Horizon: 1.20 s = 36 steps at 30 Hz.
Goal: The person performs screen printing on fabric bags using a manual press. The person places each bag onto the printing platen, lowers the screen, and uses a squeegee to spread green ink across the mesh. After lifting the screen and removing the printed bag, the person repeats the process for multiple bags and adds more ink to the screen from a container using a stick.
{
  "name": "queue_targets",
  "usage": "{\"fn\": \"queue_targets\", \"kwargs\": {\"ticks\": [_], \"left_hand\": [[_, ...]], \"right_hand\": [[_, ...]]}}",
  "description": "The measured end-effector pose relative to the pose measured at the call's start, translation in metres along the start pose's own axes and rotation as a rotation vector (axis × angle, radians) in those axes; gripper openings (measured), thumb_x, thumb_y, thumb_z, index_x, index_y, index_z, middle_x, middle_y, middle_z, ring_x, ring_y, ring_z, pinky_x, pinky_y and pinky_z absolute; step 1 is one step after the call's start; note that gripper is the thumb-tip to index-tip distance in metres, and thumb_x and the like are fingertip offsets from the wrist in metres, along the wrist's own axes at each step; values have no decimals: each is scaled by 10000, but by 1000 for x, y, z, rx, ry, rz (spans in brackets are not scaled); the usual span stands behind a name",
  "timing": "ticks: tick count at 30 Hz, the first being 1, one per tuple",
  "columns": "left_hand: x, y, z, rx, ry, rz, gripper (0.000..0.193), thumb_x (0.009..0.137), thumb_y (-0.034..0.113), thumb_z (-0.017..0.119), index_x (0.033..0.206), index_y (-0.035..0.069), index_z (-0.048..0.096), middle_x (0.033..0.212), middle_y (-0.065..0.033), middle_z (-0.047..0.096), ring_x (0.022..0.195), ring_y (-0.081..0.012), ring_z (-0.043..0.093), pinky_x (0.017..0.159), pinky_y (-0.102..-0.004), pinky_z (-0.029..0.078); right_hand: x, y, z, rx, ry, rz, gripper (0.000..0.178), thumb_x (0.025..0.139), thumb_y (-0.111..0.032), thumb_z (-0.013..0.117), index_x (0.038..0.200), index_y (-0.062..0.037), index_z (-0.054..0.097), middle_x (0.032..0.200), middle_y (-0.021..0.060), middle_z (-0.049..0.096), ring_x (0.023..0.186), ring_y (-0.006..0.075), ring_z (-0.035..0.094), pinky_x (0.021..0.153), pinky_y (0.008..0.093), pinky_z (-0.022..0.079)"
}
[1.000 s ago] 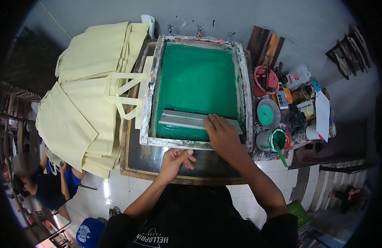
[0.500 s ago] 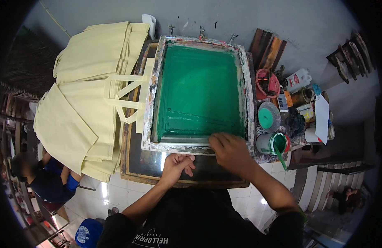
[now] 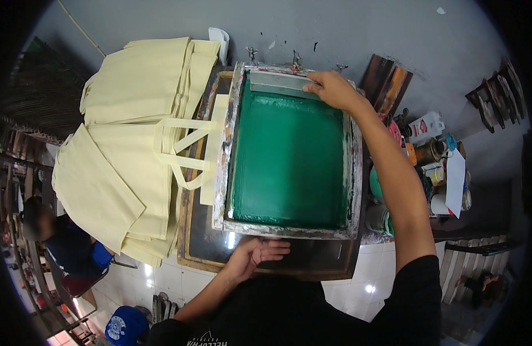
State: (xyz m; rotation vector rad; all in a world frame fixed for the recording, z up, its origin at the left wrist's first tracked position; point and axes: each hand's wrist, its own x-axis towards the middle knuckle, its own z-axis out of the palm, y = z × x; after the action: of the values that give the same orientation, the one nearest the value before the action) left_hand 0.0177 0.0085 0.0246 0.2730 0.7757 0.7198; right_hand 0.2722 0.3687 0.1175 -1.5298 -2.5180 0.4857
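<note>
A screen printing frame (image 3: 355,190) with a paint-crusted rim lies before me, its mesh (image 3: 289,161) coated in green ink. At the far end of the mesh, my right hand (image 3: 334,91) grips the right part of a long grey squeegee (image 3: 277,84). My left hand (image 3: 255,256) is just off the frame's near edge, fingers stretched to the right and holding nothing. From under the frame's left side stick out the edge and looped handles (image 3: 188,184) of a cream fabric bag. A dark board (image 3: 205,254) with a wooden border lies beneath.
Cream fabric bags (image 3: 133,81) are stacked at the left. Metal clamps (image 3: 296,60) stand behind the frame. To the right are ink tubs (image 3: 376,219), a white jug (image 3: 425,127) and other containers, partly behind my arm. A person (image 3: 70,248) sits far left.
My right hand has gone from the frame's near edge to its far edge with the squeegee. My left hand's fingers have straightened. The whole view has shifted slightly.
</note>
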Motion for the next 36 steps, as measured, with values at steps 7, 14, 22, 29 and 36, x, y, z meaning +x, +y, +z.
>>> {"fn": "queue_targets", "kwargs": {"ticks": [7, 14, 22, 29, 36], "left_hand": [[-1, 54, 14, 477, -260, 25, 281, 1013, 97, 506, 1248, -1, 626, 1084, -176, 746, 820, -198, 747, 737, -300, 571], [109, 195, 61, 1403, 252, 1216, 226, 940, 100, 645, 1146, 6, 660, 1030, -156, 724, 906, -321, 701, 820, -411, 551], [155, 242, 43, 1677, 319, 950, 242, 864, 175, 759, 1051, 22, 736, 999, -198, 723, 874, -380, 692, 818, -439, 527], [106, 199, 39, 1703, 282, 869, 206, 865, 169, 762, 1009, 24, 744, 929, -181, 714, 862, -360, 681, 776, -423, 521], [33, 135, 33, 1684, 234, 834, 145, 868, 145, 761, 959, 32, 759, 939, -148, 728, 865, -346, 673, 789, -422, 526]], "right_hand": [[13, -1, 33, -267, 261, 97, 503, 944, -557, 616, 1036, -73, 722, 958, 160, 746, 915, 373, 715, 815, 501, 549], [-16, -8, 59, -282, 411, 38, 611, 910, -668, 598, 924, -63, 683, 816, 151, 727, 795, 379, 715, 682, 516, 542], [-65, -38, 57, -273, 275, 32, 562, 920, -604, 619, 923, -48, 703, 893, 131, 735, 828, 338, 717, 690, 479, 552], [-125, -63, 74, -220, 364, -63, 478, 894, -531, 685, 854, -55, 662, 782, 121, 679, 741, 321, 700, 606, 449, 539], [-207, -107, 100, -165, 364, -58, 444, 859, -504, 730, 816, -77, 616, 735, 85, 605, 674, 289, 649, 558, 418, 503]]}}
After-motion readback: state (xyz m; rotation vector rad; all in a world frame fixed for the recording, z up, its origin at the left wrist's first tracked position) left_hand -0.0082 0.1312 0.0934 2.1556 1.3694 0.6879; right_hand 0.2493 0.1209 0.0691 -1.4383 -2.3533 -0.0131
